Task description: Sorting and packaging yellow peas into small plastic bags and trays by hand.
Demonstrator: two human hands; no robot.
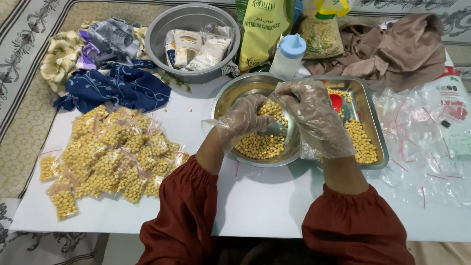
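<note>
Head view looks down on a white desk point(265, 206). Both hands wear clear plastic gloves and meet over a round steel bowl point(230, 95) of yellow chickpeas point(260, 145). The left hand point(244, 118) curls, fingers together, just above the chickpeas; what it grips is hard to tell, perhaps a small clear bag. The right hand point(314, 115) is bent over the bowl's right rim, fingers pinched toward the left hand. Just right of the bowl stands a square steel tray point(375, 127) with more chickpeas. Far left, near the desk edge, lies a heap of small filled clear bags point(108, 157). Empty clear zip bags point(427, 142) lie at right.
</note>
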